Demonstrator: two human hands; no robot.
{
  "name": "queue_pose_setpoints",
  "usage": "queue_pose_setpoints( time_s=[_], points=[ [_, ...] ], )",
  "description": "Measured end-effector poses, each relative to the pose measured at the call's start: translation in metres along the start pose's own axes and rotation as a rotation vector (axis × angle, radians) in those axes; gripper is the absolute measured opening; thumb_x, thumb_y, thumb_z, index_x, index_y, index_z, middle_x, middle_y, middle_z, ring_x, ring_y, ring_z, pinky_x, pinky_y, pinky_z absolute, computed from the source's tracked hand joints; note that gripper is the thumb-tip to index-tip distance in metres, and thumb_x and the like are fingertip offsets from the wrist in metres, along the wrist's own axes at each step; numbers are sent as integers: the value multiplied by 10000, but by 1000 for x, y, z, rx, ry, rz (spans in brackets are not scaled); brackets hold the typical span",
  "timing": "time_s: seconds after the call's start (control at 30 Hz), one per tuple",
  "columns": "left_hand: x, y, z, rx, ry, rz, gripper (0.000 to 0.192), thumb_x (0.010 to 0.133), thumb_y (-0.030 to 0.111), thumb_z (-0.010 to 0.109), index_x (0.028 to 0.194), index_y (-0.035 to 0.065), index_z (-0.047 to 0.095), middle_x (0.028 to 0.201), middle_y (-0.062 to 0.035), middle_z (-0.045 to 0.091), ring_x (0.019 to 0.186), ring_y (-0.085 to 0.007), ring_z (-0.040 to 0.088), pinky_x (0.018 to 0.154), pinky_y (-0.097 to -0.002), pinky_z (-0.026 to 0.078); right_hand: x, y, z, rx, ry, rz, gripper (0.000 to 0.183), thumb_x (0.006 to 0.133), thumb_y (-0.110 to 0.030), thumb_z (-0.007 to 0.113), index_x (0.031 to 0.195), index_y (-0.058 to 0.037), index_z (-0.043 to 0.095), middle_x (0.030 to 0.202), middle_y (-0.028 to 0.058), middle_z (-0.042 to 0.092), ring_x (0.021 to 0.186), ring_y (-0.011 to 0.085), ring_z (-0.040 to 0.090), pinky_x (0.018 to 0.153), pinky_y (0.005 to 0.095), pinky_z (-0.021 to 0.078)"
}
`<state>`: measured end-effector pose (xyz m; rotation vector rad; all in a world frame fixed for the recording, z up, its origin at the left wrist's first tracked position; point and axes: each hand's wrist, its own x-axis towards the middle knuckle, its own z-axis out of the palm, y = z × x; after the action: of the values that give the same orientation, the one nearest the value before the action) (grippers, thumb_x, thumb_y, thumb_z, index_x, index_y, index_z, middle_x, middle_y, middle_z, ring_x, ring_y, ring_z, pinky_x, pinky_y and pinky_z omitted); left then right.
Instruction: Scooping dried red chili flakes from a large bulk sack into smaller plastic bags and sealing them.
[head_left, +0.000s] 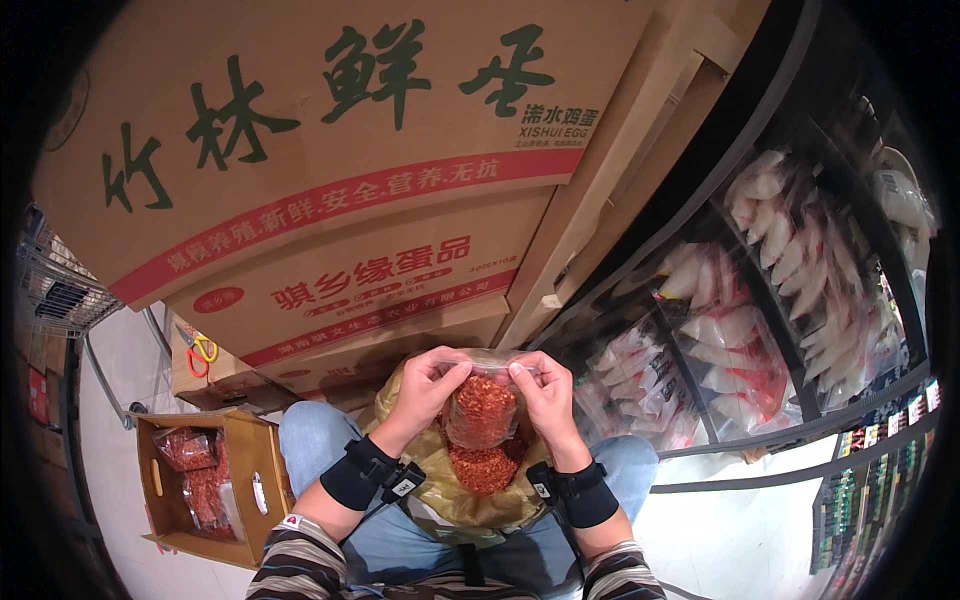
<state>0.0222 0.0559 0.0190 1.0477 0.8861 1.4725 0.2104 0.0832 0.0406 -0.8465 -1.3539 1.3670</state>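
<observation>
A clear plastic bag with red chili flakes (484, 409) hangs between my two hands, its top edge stretched between them. My left hand (435, 386) pinches the left end of that edge between thumb and fingers, and my right hand (544, 390) pinches the right end. Beneath it, a large yellowish plastic sack (435, 480) stands open between my knees, with loose red chili flakes (486, 469) inside. Black straps circle both wrists. The bag hides part of the flakes in the sack.
Printed cardboard cartons (337, 217) are stacked in front. At left, a cardboard box (255, 442) holds several filled bags (202, 480). Scissors (201, 354) with red and yellow handles lie on another carton. Shelves of packaged goods (739, 352) stand at right, and a wire cart (60, 281) at far left.
</observation>
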Motion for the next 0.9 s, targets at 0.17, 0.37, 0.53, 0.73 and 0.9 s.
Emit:
queue_pose_setpoints(
  time_s=[0.17, 0.37, 0.53, 0.73, 0.9],
  points=[
    [0, 5, 0, 100, 13, 48, 119, 903, 87, 627, 960, -15, 648, 890, -12, 659, 830, -64, 578, 765, -230, 468, 3, 0, 4, 126, -8, 75, 73, 897, -60, 611, 921, 9, 606, 879, 76, 658, 818, 131, 628, 756, 253, 500],
    [-4, 0, 3, 93, -77, 81, 137, 927, 113, 595, 989, -2, 636, 902, -20, 655, 854, -70, 584, 773, -239, 479, 3, -4, 3, -157, -130, -38, 103, 813, -30, 695, 880, 41, 663, 868, 48, 651, 819, 111, 599, 753, 245, 475],
    [-5, -4, 8, 117, -146, 92, 147, 905, 126, 623, 986, 3, 637, 893, -23, 659, 845, -77, 591, 765, -249, 482, -2, 5, -4, -159, -45, -80, 55, 786, 5, 691, 816, 47, 673, 810, 73, 652, 769, 128, 592, 735, 250, 461],
    [-4, 2, 4, 133, -173, 171, 147, 904, 124, 631, 976, -4, 638, 865, -43, 665, 805, -78, 592, 739, -250, 481, 3, 4, -2, -138, -52, -60, 42, 782, 30, 684, 823, 38, 681, 821, 64, 653, 765, 119, 591, 720, 235, 465],
    [-8, 12, 0, 111, -110, 145, 141, 912, 105, 617, 968, -22, 648, 873, -35, 665, 808, -74, 595, 738, -249, 493, 7, -9, 11, -169, -139, -72, 98, 802, 7, 691, 897, 30, 695, 900, 58, 652, 837, 124, 601, 759, 240, 472]
  ],
)
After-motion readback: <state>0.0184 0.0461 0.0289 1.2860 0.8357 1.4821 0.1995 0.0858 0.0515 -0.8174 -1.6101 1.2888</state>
